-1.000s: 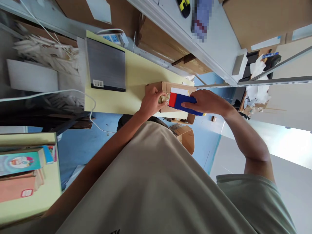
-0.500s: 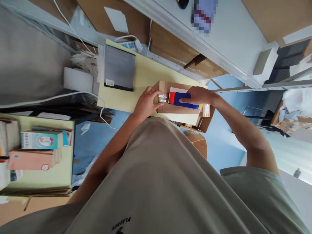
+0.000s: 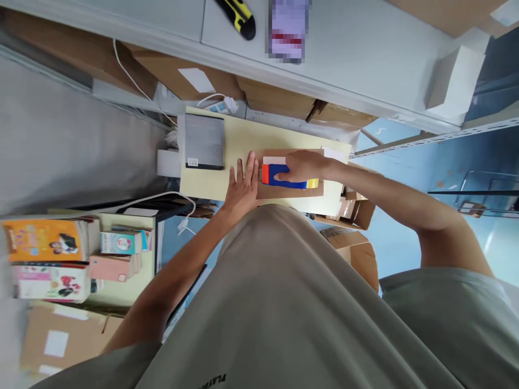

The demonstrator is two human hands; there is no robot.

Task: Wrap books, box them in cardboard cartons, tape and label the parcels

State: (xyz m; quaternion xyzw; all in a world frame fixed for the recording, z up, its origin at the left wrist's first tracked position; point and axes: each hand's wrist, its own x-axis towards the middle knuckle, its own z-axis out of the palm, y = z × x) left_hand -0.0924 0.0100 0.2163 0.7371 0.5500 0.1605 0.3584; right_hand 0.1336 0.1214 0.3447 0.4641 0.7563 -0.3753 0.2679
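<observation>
A blue tape dispenser [image 3: 298, 184] with a red front end and a yellow part lies over the top of a small cardboard box [image 3: 292, 153]. My right hand [image 3: 304, 165] is closed around the dispenser from above. At the box's left end, my left hand [image 3: 243, 186] has its fingers stretched out and pressed flat near the edge. A whitish label [image 3: 274, 160] shows on the box beside the dispenser. The box rests on a pale yellow table [image 3: 239, 135], close in front of my body. Any tape under the dispenser is hidden.
A flat grey package [image 3: 205, 141] lies at the table's left. Above is a grey shelf [image 3: 357, 54] with a yellow-black utility knife [image 3: 239, 19] and a white box [image 3: 458, 81]. Books [image 3: 44, 240] are stacked lower left. Open cartons [image 3: 357, 213] stand at the right, below the table.
My right hand has moved the dispenser left along the box. My left hand has gone from a curled hold by the clear tape to fingers spread flat. The view has shifted.
</observation>
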